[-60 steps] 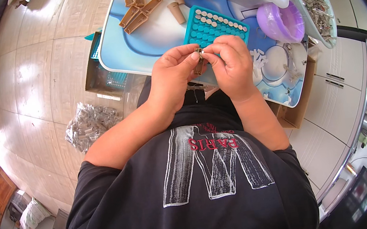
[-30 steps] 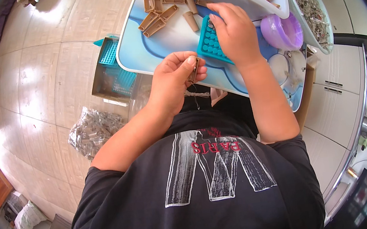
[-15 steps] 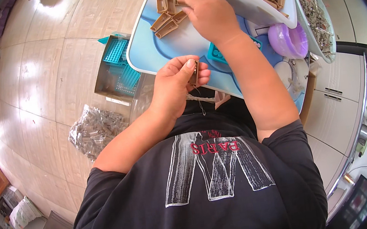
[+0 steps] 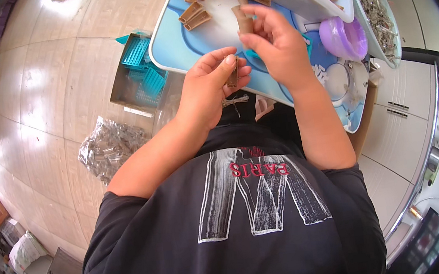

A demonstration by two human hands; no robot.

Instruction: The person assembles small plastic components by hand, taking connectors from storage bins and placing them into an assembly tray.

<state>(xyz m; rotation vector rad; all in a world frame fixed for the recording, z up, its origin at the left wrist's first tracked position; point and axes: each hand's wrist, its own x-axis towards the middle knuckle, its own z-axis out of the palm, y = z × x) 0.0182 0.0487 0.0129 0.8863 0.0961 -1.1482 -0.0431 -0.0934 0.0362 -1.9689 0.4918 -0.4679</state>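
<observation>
My left hand (image 4: 197, 87) is closed round a small brown plastic casing (image 4: 233, 74), its open, hollow side facing up between thumb and fingers. Just beyond it, to the right, my right hand (image 4: 284, 44) pinches another brown plastic casing (image 4: 244, 23) by its side, held upright above the blue-and-white tabletop (image 4: 174, 38). The two casings are apart. Several more loose brown casings (image 4: 197, 20) lie farther off on the table. Part of a teal tray (image 4: 309, 44) shows behind my right hand.
A white bin (image 4: 318, 1) heaped with brown casings stands at the far right, beside a pale tub of small metal parts (image 4: 374, 14). Nearer is a purple bowl (image 4: 342, 40). On the floor at left are a box with teal trays (image 4: 137, 73) and a clear bag of parts (image 4: 114, 147).
My right hand has drawn back from the loose casings toward my left hand, with a casing now in its fingers. Some loose casings have shifted. My left hand keeps its hold.
</observation>
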